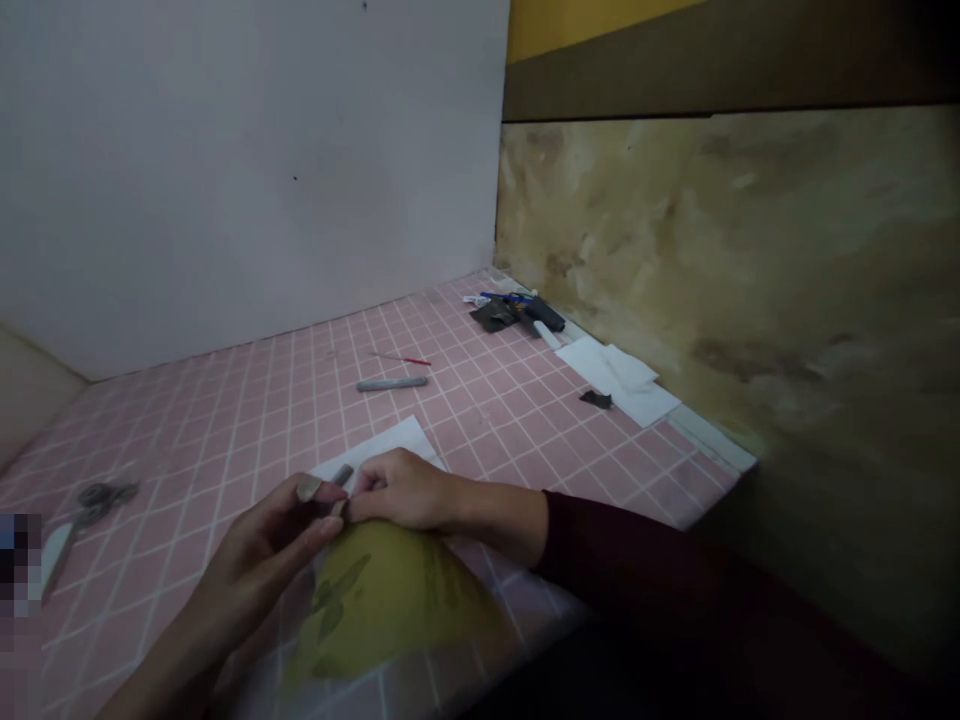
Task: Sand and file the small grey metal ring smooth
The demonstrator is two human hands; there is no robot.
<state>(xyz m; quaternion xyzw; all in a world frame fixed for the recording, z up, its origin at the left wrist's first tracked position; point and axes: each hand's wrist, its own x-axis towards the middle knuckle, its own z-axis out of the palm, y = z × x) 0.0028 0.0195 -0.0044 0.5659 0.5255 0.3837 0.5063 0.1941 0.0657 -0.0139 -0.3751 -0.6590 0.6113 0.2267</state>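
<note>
My left hand (259,545) reaches in from the lower left, thumb and forefinger pinched on a small tan piece (339,508) whose kind I cannot make out. A pale wrap (308,487) sits round one of its fingers. Against the same spot, my right hand (405,488) is closed with its fingers curled; what it grips is hidden. Just below both hands lies a yellow-green sheet (409,600) with dark smudges. Behind them a white paper (409,437) shows, and a short grey stick (342,475) pokes out beside my left fingertips.
Farther back on the pink tiled table (480,400) lie a grey rod (391,383) and a thin red-handled tool (417,361). Dark scraps (495,315) and white papers (619,380) line the right wall. Scissors-like metal handles (105,500) rest at left.
</note>
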